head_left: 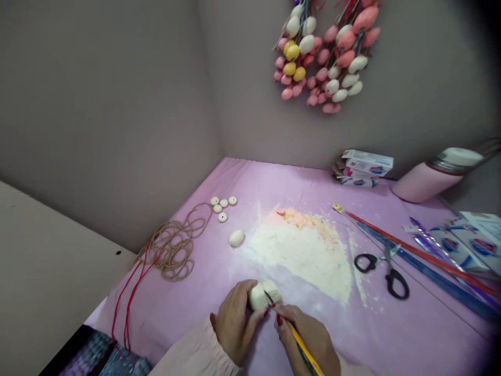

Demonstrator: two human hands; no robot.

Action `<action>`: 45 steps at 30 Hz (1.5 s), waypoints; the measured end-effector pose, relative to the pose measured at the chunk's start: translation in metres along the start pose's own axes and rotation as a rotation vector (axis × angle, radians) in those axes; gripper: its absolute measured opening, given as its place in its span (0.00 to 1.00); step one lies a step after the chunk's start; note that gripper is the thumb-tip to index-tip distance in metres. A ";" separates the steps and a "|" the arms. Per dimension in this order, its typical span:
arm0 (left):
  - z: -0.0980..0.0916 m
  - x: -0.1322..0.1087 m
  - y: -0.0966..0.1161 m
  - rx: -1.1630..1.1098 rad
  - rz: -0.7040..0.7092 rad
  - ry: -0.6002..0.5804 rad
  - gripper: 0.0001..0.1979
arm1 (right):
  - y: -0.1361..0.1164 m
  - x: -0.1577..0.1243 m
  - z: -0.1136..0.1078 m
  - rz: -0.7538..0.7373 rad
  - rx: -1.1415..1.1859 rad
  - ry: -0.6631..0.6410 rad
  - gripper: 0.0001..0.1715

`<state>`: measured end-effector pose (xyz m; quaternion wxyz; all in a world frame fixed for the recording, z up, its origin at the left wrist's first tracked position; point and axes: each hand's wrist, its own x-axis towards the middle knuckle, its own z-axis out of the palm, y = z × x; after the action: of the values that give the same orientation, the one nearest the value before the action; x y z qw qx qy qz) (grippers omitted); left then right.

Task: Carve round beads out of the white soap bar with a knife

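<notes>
My left hand grips a white bar of soap from its left side, with thumb and fingers around it. A groove runs across the soap, splitting its top into two rounded parts. In my right hand is a yellow-and-black handled carving knife, held like a pen. Its thin dark blade lies in the groove of the soap. Beyond my hands, white soap shavings are spread on the pink cloth, with some pink and yellow crumbs at the far edge. A smooth white egg-shaped piece lies just left of them.
Several white beads and tangled brown cord with red string lie left. Rightward are black-handled scissors, red and blue ribbons, soap boxes and a pink bottle. Coloured carved pieces hang on the wall.
</notes>
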<state>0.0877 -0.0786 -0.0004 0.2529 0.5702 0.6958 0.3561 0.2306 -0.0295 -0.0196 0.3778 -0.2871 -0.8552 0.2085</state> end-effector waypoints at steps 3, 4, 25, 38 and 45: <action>0.000 0.001 0.001 0.003 0.038 0.005 0.13 | 0.001 0.002 -0.001 -0.069 0.005 -0.007 0.13; 0.001 0.001 0.001 0.003 0.051 0.008 0.13 | 0.001 0.002 -0.001 -0.074 0.000 0.000 0.13; 0.006 -0.004 -0.005 0.099 0.121 0.049 0.16 | -0.007 -0.012 -0.007 -0.072 -0.035 -0.107 0.09; 0.007 -0.004 -0.004 0.086 0.084 0.026 0.15 | -0.007 0.001 -0.001 -0.073 0.009 -0.007 0.10; 0.008 -0.004 -0.009 0.097 0.084 0.013 0.16 | -0.009 0.010 -0.002 -0.103 0.038 -0.097 0.09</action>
<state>0.0893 -0.0813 -0.0128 0.2051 0.6082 0.6893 0.3360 0.2231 -0.0296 -0.0081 0.3516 -0.2249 -0.8820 0.2188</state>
